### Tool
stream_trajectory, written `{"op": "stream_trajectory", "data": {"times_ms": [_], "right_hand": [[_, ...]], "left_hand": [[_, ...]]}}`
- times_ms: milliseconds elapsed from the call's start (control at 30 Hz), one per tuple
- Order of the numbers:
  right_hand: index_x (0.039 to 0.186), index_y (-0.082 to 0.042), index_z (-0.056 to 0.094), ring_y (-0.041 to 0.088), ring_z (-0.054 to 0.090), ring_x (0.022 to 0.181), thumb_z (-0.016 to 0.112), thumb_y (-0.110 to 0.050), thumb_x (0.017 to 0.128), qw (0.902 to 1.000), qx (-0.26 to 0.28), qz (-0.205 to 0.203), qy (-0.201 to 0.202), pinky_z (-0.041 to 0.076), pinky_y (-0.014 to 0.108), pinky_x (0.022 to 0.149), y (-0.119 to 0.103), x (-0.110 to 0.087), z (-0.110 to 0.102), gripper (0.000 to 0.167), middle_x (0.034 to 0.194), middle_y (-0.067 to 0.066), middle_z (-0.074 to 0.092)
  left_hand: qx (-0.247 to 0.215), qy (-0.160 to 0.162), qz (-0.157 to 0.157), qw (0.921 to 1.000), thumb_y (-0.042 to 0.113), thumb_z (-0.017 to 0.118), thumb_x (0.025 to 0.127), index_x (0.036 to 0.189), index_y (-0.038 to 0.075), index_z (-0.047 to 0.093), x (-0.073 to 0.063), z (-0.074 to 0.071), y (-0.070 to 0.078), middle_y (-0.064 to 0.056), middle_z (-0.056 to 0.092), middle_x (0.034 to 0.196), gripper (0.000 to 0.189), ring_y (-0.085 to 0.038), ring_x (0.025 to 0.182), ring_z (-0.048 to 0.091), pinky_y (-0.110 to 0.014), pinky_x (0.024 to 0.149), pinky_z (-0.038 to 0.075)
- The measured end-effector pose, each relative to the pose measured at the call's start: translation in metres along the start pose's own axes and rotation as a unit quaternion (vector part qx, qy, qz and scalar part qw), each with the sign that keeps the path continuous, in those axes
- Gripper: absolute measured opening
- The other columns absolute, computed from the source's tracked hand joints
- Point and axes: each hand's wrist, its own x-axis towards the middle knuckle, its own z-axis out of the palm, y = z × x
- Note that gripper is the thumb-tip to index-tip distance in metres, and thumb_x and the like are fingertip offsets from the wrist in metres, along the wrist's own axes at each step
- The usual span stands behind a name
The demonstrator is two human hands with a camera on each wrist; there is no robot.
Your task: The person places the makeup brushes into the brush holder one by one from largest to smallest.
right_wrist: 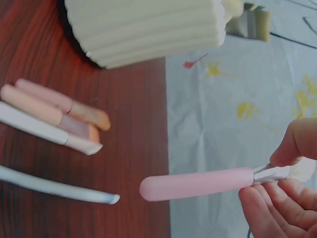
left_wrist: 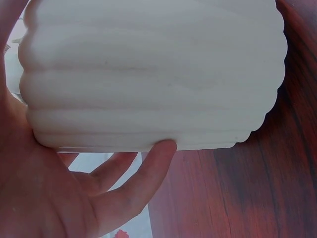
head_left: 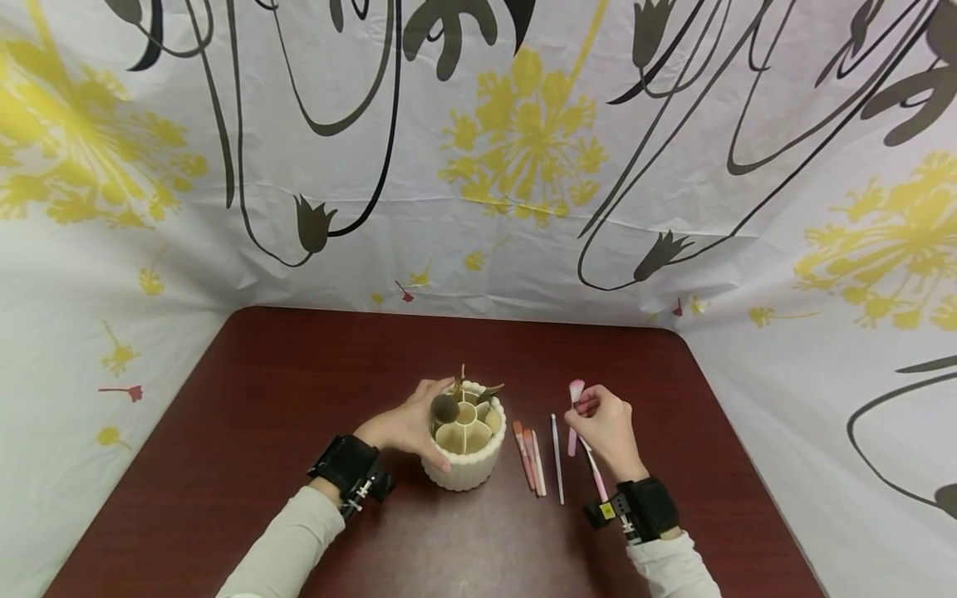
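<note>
A cream, scalloped brush holder [head_left: 465,475] with petal-shaped compartments stands on the table, several makeup brushes in it, one with a dark round head [head_left: 445,408]. My left hand [head_left: 407,426] grips its left side, thumb toward the front and fingers toward the back; the left wrist view shows fingers against the ribbed wall [left_wrist: 153,84]. To the right, my right hand [head_left: 609,428] pinches a pink-handled makeup brush [right_wrist: 198,185] near its metal collar. That brush's pink and white bristles [head_left: 576,387] point away from me in the head view.
Between holder and right hand lie three short brushes [head_left: 529,458] and a thin pale brush [head_left: 557,461]. Another pink-handled brush [head_left: 597,477] lies beside the right wrist. The dark red table [head_left: 336,349] meets a white patterned cloth [head_left: 419,191] at its back and sides.
</note>
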Motion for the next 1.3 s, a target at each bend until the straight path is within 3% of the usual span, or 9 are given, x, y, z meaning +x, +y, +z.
{"op": "stream_trajectory", "data": {"times_ms": [567,800,1100,1300], "right_hand": [[0.082,-0.003,0.056,0.015,0.056,0.063,0.064,0.0,0.069,0.996,0.059,-0.068,-0.001,0.045,0.024,0.058,-0.038,0.0,0.008,0.015,0.07,0.005,0.059],[0.082,-0.001,0.056,0.015,0.057,0.062,0.063,0.002,0.068,0.9915,0.082,-0.099,0.018,0.048,0.023,0.056,-0.048,0.001,0.015,0.016,0.07,0.005,0.06],[0.086,-0.001,0.055,0.014,0.058,0.065,0.061,0.002,0.071,0.9901,0.116,-0.078,0.009,0.05,0.026,0.059,-0.065,0.001,0.019,0.017,0.072,0.006,0.061],[0.084,-0.002,0.053,0.013,0.06,0.064,0.061,0.003,0.071,0.9869,0.132,-0.089,0.023,0.05,0.023,0.058,-0.071,0.002,0.023,0.017,0.071,0.008,0.063]], "left_hand": [[-0.002,0.002,-0.009,1.0,0.033,0.089,0.047,0.144,0.013,0.015,-0.002,0.002,-0.001,-0.016,0.024,0.134,0.123,-0.033,0.125,0.027,-0.048,0.094,0.035],[-0.001,0.005,-0.007,1.0,0.032,0.089,0.046,0.144,0.012,0.016,-0.002,0.002,0.0,-0.016,0.024,0.134,0.123,-0.032,0.125,0.028,-0.047,0.095,0.034],[0.0,0.011,-0.003,0.9999,0.032,0.09,0.045,0.144,0.01,0.016,-0.001,0.002,0.0,-0.017,0.024,0.133,0.125,-0.033,0.125,0.028,-0.047,0.095,0.035],[-0.001,0.014,0.003,0.9999,0.032,0.09,0.044,0.144,0.008,0.016,-0.001,0.003,0.0,-0.018,0.025,0.133,0.126,-0.034,0.124,0.029,-0.048,0.095,0.034]]}}
